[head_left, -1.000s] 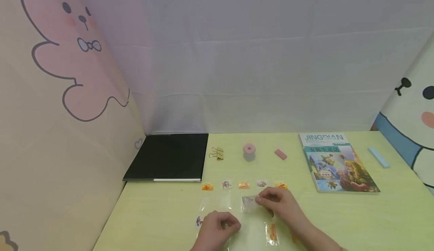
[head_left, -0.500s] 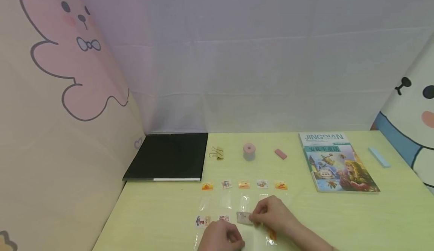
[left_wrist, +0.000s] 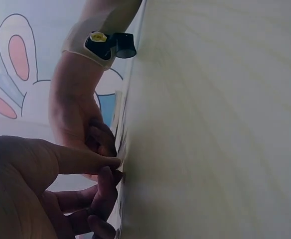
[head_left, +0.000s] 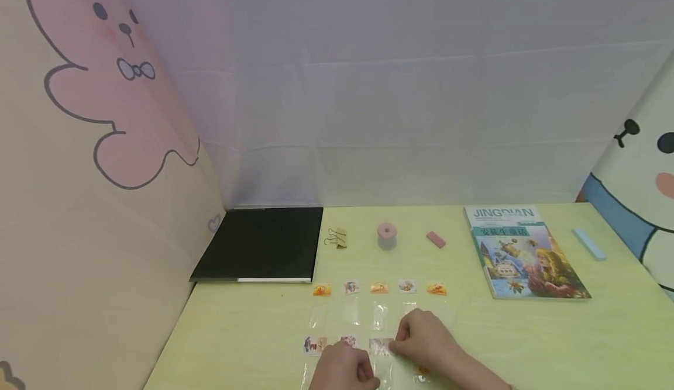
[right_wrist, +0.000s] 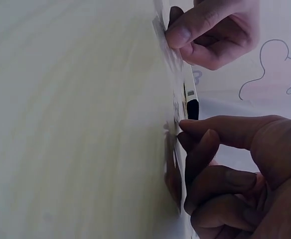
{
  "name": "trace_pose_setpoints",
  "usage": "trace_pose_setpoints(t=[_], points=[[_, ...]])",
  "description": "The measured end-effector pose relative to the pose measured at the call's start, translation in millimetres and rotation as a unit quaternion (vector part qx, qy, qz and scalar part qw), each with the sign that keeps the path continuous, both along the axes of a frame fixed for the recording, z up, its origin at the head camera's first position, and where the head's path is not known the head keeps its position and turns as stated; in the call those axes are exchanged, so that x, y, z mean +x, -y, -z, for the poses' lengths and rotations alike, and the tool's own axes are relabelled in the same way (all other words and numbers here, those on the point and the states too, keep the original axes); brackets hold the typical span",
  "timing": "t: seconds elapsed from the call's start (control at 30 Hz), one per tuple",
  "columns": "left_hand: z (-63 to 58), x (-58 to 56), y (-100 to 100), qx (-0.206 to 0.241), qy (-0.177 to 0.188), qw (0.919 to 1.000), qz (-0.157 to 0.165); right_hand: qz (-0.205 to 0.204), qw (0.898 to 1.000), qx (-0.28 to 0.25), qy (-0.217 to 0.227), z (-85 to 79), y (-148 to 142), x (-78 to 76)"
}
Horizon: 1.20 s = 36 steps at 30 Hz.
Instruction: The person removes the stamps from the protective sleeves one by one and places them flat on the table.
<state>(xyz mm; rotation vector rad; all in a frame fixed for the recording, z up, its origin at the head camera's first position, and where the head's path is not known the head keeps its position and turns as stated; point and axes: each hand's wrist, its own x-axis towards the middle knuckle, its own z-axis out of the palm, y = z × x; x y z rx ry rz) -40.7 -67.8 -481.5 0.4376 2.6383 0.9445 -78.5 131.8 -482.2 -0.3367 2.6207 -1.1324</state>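
Observation:
My right hand pinches the right end of a small greyish stamp between thumb and finger, low over the table. Clear plastic pockets lie in rows around it. Just to the left, my left hand has thumb and fingertip together; in the right wrist view this left hand pinches a clear plastic edge. Two printed stamps lie left of the held one, the nearer partly covered by my left hand. An orange stamp shows under my right wrist.
Several small stamps form a row beyond the pockets. Farther back are a black folder, a binder clip, a pink-topped spool and a pink eraser. A picture book and a light-blue bar lie at right.
My right hand has brought the stamp down from the upper pockets to the lower row, lining it up beside the other two. My left hand has shifted slightly right and nearer.

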Motion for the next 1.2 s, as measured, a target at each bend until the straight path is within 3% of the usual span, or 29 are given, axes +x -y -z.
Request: trace_pose_setpoints(t=[0.17,0.4,0.6,0.83,0.97,1.2], points=[[-0.9,0.2,-0.9,-0.02,-0.013,0.9997,-0.004,0.0,1.0,0.005,-0.005,-0.3,-1.0,0.6],[-2.7,0.5,-0.2,-0.019,0.01,0.9997,-0.014,0.001,1.0,0.012,0.002,0.2,-1.5,0.4],[-1.5,-0.1,-0.2,-0.024,0.01,0.9996,-0.013,-0.001,1.0,0.013,0.002,1.6,-1.6,-0.1],[-1.5,-3.2,-0.9,-0.003,0.009,0.9999,-0.014,0.011,1.0,0.003,0.013,1.0,-5.2,-0.5],[-3.4,-7.3,-3.5,0.011,-0.027,0.9996,-0.005,0.013,0.999,-0.012,0.028,-3.8,-12.8,-0.8],[-6.6,-18.3,-20.9,0.04,-0.03,0.9987,0.004,0.028,0.999,-0.022,0.032,-10.7,-30.4,1.2]])
